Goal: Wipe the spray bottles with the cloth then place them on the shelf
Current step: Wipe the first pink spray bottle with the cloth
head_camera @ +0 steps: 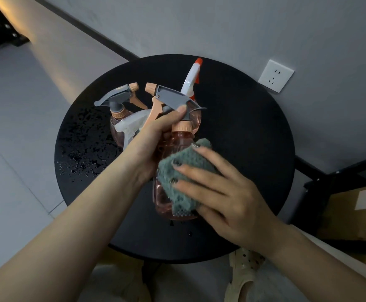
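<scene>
A pink see-through spray bottle (163, 199) with a grey and peach trigger head is held above the round black table (243, 131). My left hand (153, 138) grips its neck just under the trigger. My right hand (219, 188) presses a grey-green cloth (177, 168) flat against the bottle's side, fingers straight. Behind stand a second pink bottle with a grey trigger (117, 101), a white trigger head (129, 125) and a white sprayer with an orange tip (191, 77).
Water drops (79, 149) cover the table's left part. A wall socket (275, 76) is on the wall at the right. A black shelf frame (334, 177) with a cardboard box (356, 208) stands at the right edge. My sandalled foot (243, 273) shows below the table.
</scene>
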Action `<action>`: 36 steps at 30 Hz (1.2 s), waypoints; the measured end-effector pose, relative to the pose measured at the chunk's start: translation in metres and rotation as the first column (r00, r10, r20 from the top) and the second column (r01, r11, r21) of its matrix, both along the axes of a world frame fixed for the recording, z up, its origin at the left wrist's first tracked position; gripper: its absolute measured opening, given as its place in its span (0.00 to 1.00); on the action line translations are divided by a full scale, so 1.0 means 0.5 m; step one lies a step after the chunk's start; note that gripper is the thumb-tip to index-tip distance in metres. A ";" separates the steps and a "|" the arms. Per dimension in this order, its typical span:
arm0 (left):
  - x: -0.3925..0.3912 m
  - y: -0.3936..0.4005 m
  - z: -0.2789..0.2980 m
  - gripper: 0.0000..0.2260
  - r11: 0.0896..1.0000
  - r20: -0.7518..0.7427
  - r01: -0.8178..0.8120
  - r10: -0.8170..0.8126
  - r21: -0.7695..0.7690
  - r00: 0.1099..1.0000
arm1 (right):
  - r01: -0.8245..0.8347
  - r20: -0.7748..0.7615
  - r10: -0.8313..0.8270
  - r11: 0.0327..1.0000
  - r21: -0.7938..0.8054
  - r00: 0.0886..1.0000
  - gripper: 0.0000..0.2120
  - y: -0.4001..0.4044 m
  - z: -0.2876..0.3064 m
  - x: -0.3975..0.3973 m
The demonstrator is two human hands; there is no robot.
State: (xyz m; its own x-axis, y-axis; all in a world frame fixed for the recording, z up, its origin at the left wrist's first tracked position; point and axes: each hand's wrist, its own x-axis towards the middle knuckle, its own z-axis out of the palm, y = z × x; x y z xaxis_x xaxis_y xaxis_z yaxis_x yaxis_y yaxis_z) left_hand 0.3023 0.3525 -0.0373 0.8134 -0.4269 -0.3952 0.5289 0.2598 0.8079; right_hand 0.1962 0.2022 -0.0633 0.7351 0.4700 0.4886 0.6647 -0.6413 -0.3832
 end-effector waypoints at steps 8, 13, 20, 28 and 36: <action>-0.006 -0.017 -0.007 0.08 1.000 0.054 0.017 -0.018 0.010 0.998 | 0.012 0.001 -0.012 0.999 -0.035 1.000 0.16 -0.013 0.003 -0.001; -0.007 -0.026 -0.009 0.11 0.992 0.048 0.125 -0.123 -0.027 0.991 | 0.238 -0.276 -0.168 0.940 0.245 0.946 0.21 -0.006 0.009 0.007; -0.007 -0.029 -0.010 0.06 0.985 0.041 0.165 -0.162 -0.060 0.986 | 0.268 -0.270 -0.194 0.925 0.271 0.943 0.21 -0.001 0.005 0.002; 0.003 -0.027 -0.006 0.12 0.998 0.016 0.060 -0.061 0.035 0.998 | -0.023 0.098 0.036 0.992 -0.127 0.995 0.15 -0.014 -0.002 -0.008; 0.006 -0.037 -0.002 0.19 0.999 -0.025 0.032 -0.032 0.021 0.999 | 0.029 -0.034 -0.028 0.999 0.018 0.999 0.19 -0.032 -0.002 0.003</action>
State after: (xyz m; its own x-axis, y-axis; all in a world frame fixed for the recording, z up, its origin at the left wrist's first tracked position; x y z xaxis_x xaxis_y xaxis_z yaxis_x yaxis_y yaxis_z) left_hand 0.3055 0.3340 -0.0383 0.7895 -0.4436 -0.4242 0.5562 0.2250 0.8000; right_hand 0.1975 0.1864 -0.0643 0.7643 0.4393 0.4721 0.6327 -0.6525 -0.4171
